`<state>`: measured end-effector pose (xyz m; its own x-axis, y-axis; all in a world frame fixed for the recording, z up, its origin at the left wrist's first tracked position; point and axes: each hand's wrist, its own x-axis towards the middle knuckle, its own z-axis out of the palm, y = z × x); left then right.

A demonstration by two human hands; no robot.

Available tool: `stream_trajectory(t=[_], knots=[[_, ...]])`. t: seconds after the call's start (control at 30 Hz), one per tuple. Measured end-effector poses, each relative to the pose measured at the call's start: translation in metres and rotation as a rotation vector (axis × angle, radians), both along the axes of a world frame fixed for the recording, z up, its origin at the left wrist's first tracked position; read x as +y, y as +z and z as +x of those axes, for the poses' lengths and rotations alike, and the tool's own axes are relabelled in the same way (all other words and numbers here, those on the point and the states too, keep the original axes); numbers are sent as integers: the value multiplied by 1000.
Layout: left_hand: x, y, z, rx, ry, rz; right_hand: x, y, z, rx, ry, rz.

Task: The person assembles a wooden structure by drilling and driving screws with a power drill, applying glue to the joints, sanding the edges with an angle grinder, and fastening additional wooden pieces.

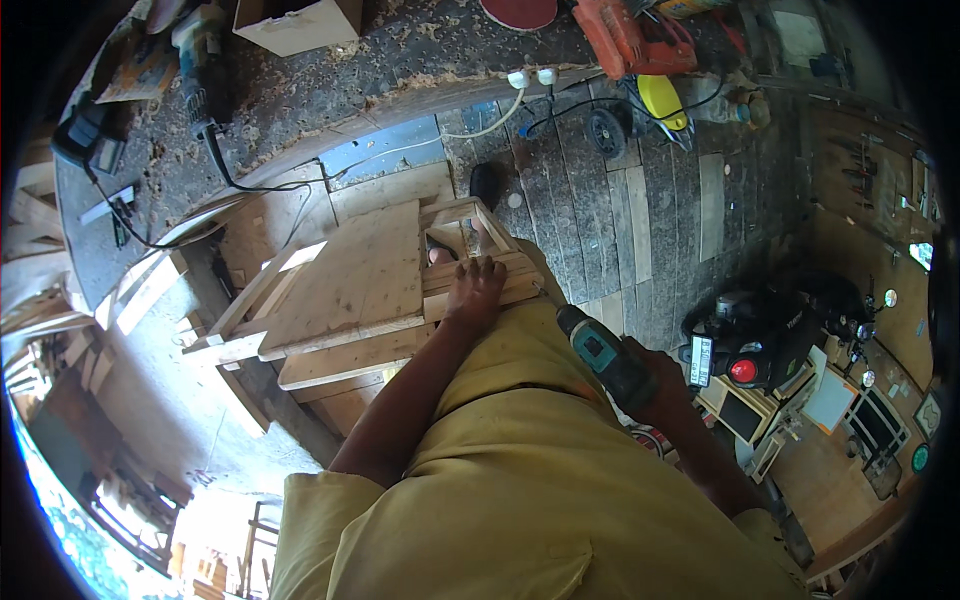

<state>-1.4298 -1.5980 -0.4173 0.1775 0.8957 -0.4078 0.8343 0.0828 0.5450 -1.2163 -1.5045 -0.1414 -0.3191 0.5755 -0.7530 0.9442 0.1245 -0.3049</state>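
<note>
A piece of bare wooden furniture (362, 272), with a broad board and several slats, stands tilted in front of me, close against my body. My left hand (476, 292) lies over the slats at its right end, fingers curled over the wood and holding it. In my right hand (652, 380) is a teal and black cordless drill (597, 352), gripped by its handle. Its bit points toward the right end of the slats, by my left hand; whether the tip touches the wood I cannot tell. Part of the furniture's lower side is hidden by my left arm.
Ahead runs a worn workbench (400, 60) bearing a corded power tool (200, 75), a cardboard box (300, 25) and an orange tool case (630, 40). Cables hang to the plank floor (560, 190). A motorcycle (765, 340) stands at right, wood scraps (95, 370) at left.
</note>
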Motion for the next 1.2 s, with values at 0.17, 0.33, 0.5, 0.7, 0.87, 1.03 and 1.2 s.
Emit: stream_trajectory(t=[0.17, 0.33, 0.5, 0.7, 0.87, 1.03, 1.2], knots=[[4, 3, -1, 12, -19, -55, 1, 1, -5, 2, 11, 9], [4, 3, -2, 17, -26, -46, 3, 0, -7, -3, -5, -6], [6, 12, -5, -11, -13, -47, 2, -5, -4, 26, -55, 3], [10, 11, -7, -28, -36, -101, 5, -3, -9, 24, -54, -11], [12, 9, -7, -55, -40, -123, 6, -6, -10, -30, -31, -48], [10, 6, -8, -73, -31, -107, 9, -7, -11, -87, -22, -103], [14, 11, -7, -72, -37, -109, 8, -8, -12, -91, -13, -123]])
